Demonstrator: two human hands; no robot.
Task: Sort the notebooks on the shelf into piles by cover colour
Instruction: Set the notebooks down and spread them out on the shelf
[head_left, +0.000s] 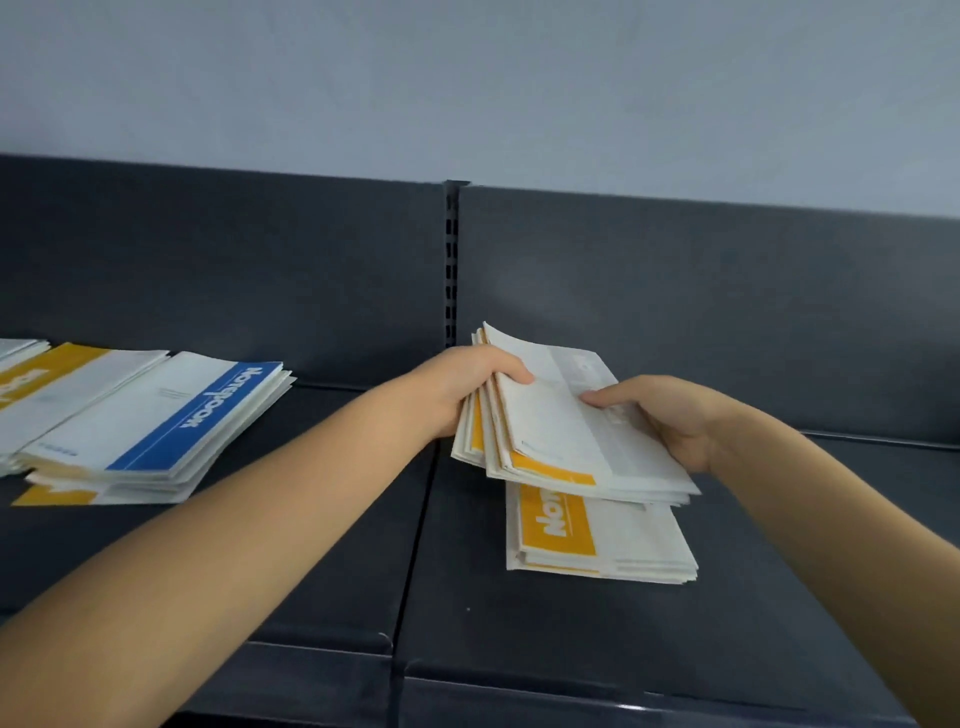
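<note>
Both of my hands hold a fanned bundle of notebooks (561, 431) above the dark shelf (322, 561). My left hand (462, 387) grips the bundle's far left edge, thumb on top. At the right edge my right hand (670, 415) pinches the top notebook, whose white back faces up. Yellow bands show on covers lower in the bundle. Under the bundle a small pile of yellow-banded notebooks (597, 535) lies flat on the shelf. At the far left a blue-banded notebook (156, 415) tops a loose heap, with yellow-banded notebooks (47, 374) beside and beneath it.
A dark back panel (675, 291) with a slotted upright (451, 260) stands behind the shelf. The shelf's front lip (571, 691) runs along the bottom. A seam (415, 545) splits the shelf into two sections.
</note>
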